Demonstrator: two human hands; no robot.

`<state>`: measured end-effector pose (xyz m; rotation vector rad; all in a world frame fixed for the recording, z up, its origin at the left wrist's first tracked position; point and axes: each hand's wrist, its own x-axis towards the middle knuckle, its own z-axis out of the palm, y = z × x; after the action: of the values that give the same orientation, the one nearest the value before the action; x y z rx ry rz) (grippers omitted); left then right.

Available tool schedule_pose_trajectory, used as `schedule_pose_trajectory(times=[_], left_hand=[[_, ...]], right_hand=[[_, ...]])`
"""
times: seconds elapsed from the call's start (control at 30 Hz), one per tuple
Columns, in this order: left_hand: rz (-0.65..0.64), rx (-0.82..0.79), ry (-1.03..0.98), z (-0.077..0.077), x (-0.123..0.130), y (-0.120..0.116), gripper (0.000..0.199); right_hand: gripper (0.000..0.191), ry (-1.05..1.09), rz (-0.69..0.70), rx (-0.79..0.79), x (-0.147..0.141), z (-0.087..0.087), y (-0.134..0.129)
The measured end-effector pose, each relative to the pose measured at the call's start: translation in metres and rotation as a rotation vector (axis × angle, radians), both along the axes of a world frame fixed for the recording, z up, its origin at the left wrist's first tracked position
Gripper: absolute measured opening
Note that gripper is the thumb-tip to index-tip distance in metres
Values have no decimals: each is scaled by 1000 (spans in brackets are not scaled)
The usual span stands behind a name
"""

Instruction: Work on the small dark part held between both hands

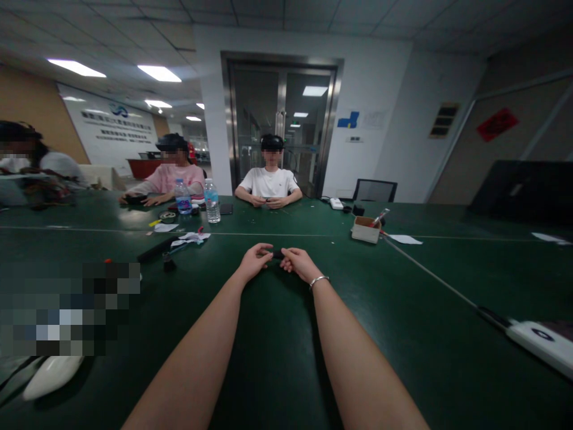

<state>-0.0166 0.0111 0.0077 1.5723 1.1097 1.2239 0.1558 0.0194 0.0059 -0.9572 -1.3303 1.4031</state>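
Observation:
Both my arms reach forward over the dark green table (277, 370). A small, dark, oblong object (278, 254) is between my hands; its kind is too small to make out. My right hand (299, 263), with a silver bracelet (319, 281) at the wrist, pinches the object's right end. At its left end are the curved fingers and thumb of my left hand (256, 261), closed in on it. The fingers cover part of the object.
Left of my hands lie crumpled papers (191, 239) and a small black item (169, 263). Two water bottles (212, 202) stand farther back. To the right are a small box (366, 230) and a white power strip (544, 343) with its cable. Several people sit around the table.

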Motion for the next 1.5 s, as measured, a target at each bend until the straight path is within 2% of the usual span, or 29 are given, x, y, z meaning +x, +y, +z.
schedule_pose_trajectory(times=[0.07, 0.17, 0.2, 0.23, 0.33, 0.4, 0.43, 0.53, 0.57, 0.63, 0.7, 0.8, 0.83, 0.93, 0.97, 1.0, 1.1, 1.2, 1.23, 1.33, 1.37, 1.4, 1.5], left_hand=[[-6, -13, -27, 1, 0, 0, 39], [-1, -35, -61, 2, 0, 0, 39], [0, -36, -67, 1, 0, 0, 40], [-2, -32, -68, 1, 0, 0, 40], [-27, -19, -57, 1, 0, 0, 41], [-36, -17, -53, 0, 0, 0, 41], [-33, -18, -55, 0, 0, 0, 40], [-10, -23, -65, 1, 1, -1, 39], [-7, -24, -65, 1, 1, -1, 39], [-9, -26, -59, 2, 1, -1, 38], [-16, -27, -54, 3, 1, -2, 37], [-20, -25, -52, 4, 1, -3, 37], [-16, -26, -53, 4, 1, -4, 37], [-1, -31, -55, 4, 1, -3, 36], [1, -31, -52, 3, 1, -2, 36], [1, -29, -47, 2, 1, -2, 35], [-16, -16, -41, 0, 1, 0, 36], [-25, -7, -49, 0, 0, 0, 37], [-21, -10, -53, 1, 0, 0, 37], [0, -36, -58, 3, 1, -2, 37], [5, -44, -58, 4, 1, -3, 37], [7, -48, -57, 4, 1, -3, 37], [10, -38, -47, 6, 2, -5, 37]], right_hand=[[15, 6, 10, 13, 2, 3, -2], [59, 81, 38, 42, 3, 6, -6], [66, 86, 40, 39, 3, 7, -6], [64, 69, 38, 24, 2, 7, -6], [38, -56, 20, -31, -1, 6, -3], [33, -90, 27, -10, 0, 5, -2], [37, -72, 40, 18, 1, 5, -3], [72, 38, 73, 69, 5, 6, -5], [76, 55, 69, 57, 5, 7, -6], [68, 37, 40, 11, 4, 7, -4], [50, -31, 30, -24, 1, 6, -1], [35, -112, 71, -12, 1, 6, 0], [37, -97, 95, 9, 3, 6, -1], [71, 38, 121, 40, 7, 8, -5], [75, 69, 113, 27, 8, 9, -6], [72, 80, 98, 6, 8, 9, -7], [46, 8, 75, -56, 4, 9, -5], [36, -108, 80, -41, 1, 9, -3], [37, -112, 89, -17, 1, 9, -3], [71, -9, 102, 30, 5, 8, -6], [76, 25, 93, 20, 6, 8, -6], [73, 42, 78, 0, 6, 7, -5], [45, -6, 42, -54, 3, 4, 0]])
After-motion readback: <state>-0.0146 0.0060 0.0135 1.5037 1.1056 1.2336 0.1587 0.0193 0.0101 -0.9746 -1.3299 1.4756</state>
